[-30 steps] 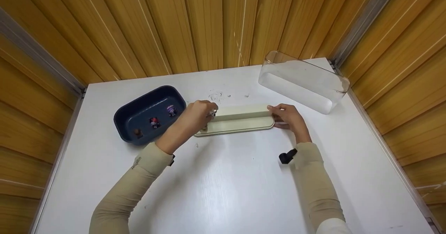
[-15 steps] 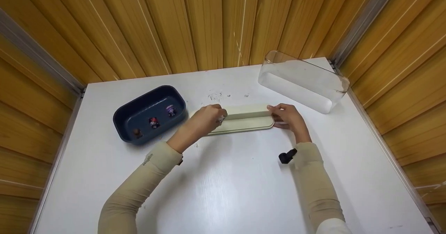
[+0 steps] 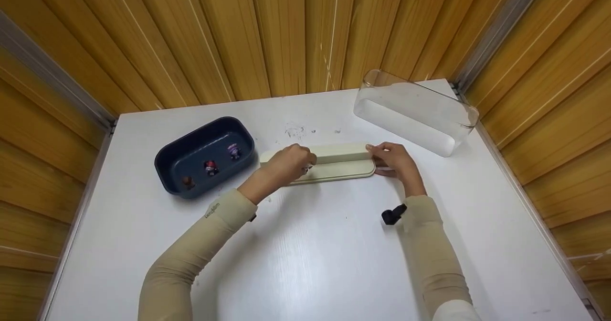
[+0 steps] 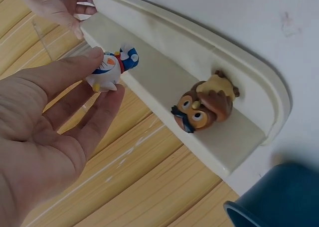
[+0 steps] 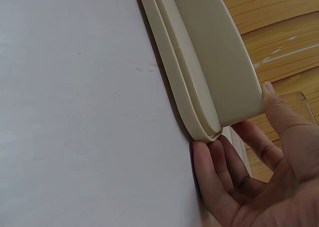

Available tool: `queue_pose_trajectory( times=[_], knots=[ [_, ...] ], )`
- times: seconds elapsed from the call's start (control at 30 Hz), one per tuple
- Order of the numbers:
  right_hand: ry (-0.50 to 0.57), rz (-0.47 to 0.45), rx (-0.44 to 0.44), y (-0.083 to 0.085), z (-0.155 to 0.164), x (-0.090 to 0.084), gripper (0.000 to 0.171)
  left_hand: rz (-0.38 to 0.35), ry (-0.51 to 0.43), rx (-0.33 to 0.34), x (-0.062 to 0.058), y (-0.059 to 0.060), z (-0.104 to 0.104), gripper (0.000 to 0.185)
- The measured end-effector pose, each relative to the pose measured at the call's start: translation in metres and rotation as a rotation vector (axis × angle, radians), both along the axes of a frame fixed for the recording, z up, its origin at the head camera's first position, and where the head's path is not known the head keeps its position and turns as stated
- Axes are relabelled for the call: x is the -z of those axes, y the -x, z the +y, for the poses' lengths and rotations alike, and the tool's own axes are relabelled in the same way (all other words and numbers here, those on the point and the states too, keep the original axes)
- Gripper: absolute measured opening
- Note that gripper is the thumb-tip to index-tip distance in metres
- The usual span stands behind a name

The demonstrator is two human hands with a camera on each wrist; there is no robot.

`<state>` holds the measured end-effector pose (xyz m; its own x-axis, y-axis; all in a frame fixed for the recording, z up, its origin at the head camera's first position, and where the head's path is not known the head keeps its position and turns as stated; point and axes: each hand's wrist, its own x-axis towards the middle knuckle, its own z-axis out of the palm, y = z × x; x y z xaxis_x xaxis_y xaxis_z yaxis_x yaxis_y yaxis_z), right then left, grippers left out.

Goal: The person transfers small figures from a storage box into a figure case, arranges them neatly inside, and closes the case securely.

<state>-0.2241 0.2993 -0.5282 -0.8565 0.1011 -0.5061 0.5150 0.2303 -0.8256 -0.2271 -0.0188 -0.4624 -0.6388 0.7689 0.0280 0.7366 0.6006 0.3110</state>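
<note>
My left hand [image 3: 286, 163] pinches a small white-and-blue figurine [image 4: 105, 71] with a red neckband between thumb and fingertips. It is held over the cream two-step display base [image 3: 341, 170]. An owl figurine [image 4: 207, 106], brown with dark eyebrows, stands on that base near its left end; in the head view my left hand hides it. At the base's right end, my right hand [image 3: 395, 159] grips the corner, with the thumb [image 5: 273, 100] on the raised step and the fingers against the rounded end.
To the left sits a navy-blue basin [image 3: 184, 151] holding a purple figurine [image 3: 234, 151], a red-and-dark one [image 3: 210, 168] and a brown one [image 3: 188, 182]. A clear cover [image 3: 410, 115] lies at the back right, near the wood-panelled wall [image 3: 286, 34].
My left hand has moved right along the base with the white-and-blue figurine, away from the base's left end. My right hand has kept its grip in place.
</note>
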Motion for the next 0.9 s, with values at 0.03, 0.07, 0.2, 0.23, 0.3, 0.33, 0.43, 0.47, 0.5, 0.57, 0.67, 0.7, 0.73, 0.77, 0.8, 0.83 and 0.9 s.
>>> queue_pose_trajectory(
  times=[0.03,0.07,0.2,0.23,0.3,0.33,0.43,0.47,0.5,0.57,0.67,0.7,0.73,0.77,0.8,0.83,0.9],
  knots=[
    [0.001,-0.001,0.002,0.000,0.000,0.000,0.049,0.001,0.001,0.005,0.001,0.001,0.000,0.023],
    [0.003,-0.002,0.005,0.000,0.000,0.000,0.048,0.002,0.002,0.009,0.003,0.002,0.000,0.022],
    [0.010,0.000,0.012,0.000,0.000,0.001,0.047,0.000,0.004,0.018,0.008,0.006,-0.002,0.019],
    [0.011,0.001,0.012,0.000,0.000,0.001,0.047,-0.001,0.008,0.019,0.009,0.006,-0.003,0.019],
    [0.007,0.005,0.010,0.000,0.001,0.001,0.047,0.002,0.019,0.023,0.011,0.007,-0.004,0.019],
    [0.003,0.006,0.010,0.000,0.001,0.001,0.047,0.006,0.028,0.029,0.011,0.008,-0.005,0.018],
    [-0.006,0.007,0.012,0.000,0.000,0.001,0.047,0.011,0.053,0.049,0.011,0.008,-0.005,0.016],
    [-0.010,0.007,0.010,0.000,0.001,0.001,0.047,0.010,0.064,0.053,0.011,0.009,-0.004,0.016],
    [-0.010,0.006,0.010,0.000,0.000,0.001,0.047,0.005,0.079,0.055,0.010,0.009,-0.004,0.016],
    [-0.008,0.003,0.006,0.000,0.001,0.001,0.048,0.008,0.117,0.059,0.010,0.009,-0.002,0.017],
    [-0.003,-0.001,0.004,0.000,0.001,0.001,0.048,0.020,0.191,0.061,0.009,0.011,0.001,0.018],
    [0.001,-0.003,0.005,0.001,0.001,0.001,0.049,0.026,0.211,0.064,0.009,0.011,0.001,0.018],
    [0.003,-0.003,0.006,0.001,0.001,0.001,0.049,0.037,0.229,0.069,0.009,0.012,0.001,0.017],
    [0.004,-0.004,0.009,0.001,0.001,0.002,0.048,0.044,0.242,0.073,0.009,0.013,0.001,0.017],
    [0.004,-0.003,0.011,0.001,0.001,0.002,0.048,0.047,0.251,0.074,0.010,0.013,0.001,0.016],
    [0.004,-0.003,0.014,0.001,0.000,0.002,0.047,0.051,0.257,0.076,0.010,0.013,0.001,0.016],
    [0.006,-0.001,0.017,0.000,0.000,0.002,0.047,0.060,0.264,0.080,0.011,0.013,0.001,0.016]
  ],
)
